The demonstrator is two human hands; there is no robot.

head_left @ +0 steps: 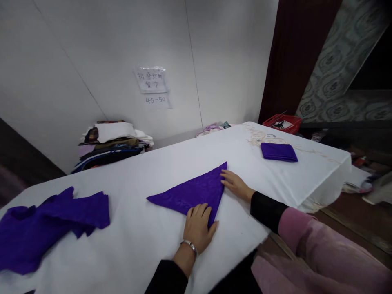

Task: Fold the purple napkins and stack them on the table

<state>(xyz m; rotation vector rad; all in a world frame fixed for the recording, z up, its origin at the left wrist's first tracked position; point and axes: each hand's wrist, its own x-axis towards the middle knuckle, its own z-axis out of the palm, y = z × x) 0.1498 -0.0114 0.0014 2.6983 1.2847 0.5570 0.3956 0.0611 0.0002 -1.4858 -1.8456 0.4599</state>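
Note:
A purple cloth napkin point(192, 192) folded into a triangle lies on the white tablecloth point(137, 232). My left hand point(198, 226) presses flat on the triangle's near corner, fingers stretched out. My right hand point(235, 183) lies flat at the triangle's far right corner, fingertips touching its edge. Both hands are open and hold nothing.
A heap of unfolded purple napkins point(45, 224) lies at the left. One folded purple square napkin point(278, 152) rests at the far right of the table. Stacked fabrics point(113, 143) sit by the wall under a paper sign point(152, 79). A red basket point(282, 122) stands beyond the table.

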